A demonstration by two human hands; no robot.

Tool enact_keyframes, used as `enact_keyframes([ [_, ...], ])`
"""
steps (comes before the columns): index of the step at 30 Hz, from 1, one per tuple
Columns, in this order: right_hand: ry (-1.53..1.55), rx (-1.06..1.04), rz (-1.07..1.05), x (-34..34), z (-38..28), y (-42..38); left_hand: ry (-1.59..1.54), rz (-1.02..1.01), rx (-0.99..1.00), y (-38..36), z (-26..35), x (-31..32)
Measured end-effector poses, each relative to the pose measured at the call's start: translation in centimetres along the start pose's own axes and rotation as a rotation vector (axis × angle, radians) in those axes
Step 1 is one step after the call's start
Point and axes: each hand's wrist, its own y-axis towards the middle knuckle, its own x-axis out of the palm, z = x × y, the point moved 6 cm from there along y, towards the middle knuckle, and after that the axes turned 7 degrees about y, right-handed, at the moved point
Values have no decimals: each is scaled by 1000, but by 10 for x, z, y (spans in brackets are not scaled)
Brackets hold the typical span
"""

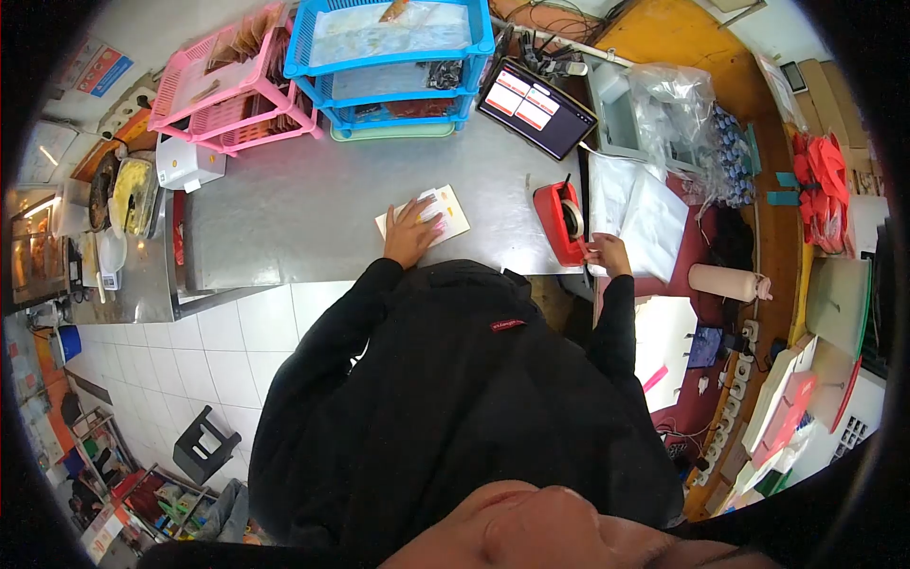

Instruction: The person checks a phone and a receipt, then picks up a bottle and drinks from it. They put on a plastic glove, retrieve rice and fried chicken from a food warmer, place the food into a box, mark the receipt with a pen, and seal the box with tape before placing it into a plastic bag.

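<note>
My left hand (pixel 409 237) lies with its fingers spread on a flat, cream-coloured paper packet (pixel 457 214) with yellow and orange print. The packet rests at a slant near the front edge of the metal table, partly covered by the hand. My right hand (pixel 609 254) is at the near end of a red tape dispenser (pixel 551 220). Its fingers are closed in a pinch there, seemingly on the tape's end, though the strip is too small to see clearly. A roll of tape (pixel 572 219) sits in the dispenser.
Blue stacked trays (pixel 389 71) and pink trays (pixel 227 90) stand at the back of the metal table (pixel 284 209). A tablet (pixel 536 107) leans behind the dispenser. Clear plastic bags (pixel 645 213) lie to the right, near a pink bottle (pixel 722 282). A black stool (pixel 205 446) is on the floor.
</note>
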Motion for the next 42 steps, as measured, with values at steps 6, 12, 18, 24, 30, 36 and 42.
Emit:
enact_keyframes([
  [6, -48, 108, -90, 37, -26, -33, -116, 27, -88, 0, -5, -5],
  [12, -308, -147, 150, -24, 4, -65, -94, 32, -52, 2, -5, -5],
  [18, -480, -122, 218, -25, 55, -42, -132, -20, -109, 3, -8, -8],
  [24, -1265, -199, -225, 11, 91, -29, -86, -4, -184, 4, -8, -17],
  [30, -761, -626, -616, 238, -30, -55, -235, -66, -230, 3, -15, -11],
  [36, -1205, -826, -772, 385, -47, -44, -258, -65, -261, 1, -19, -7],
  [42, -1444, -673, -404, 345, -70, -11, -278, -34, -215, 2, -13, -12],
])
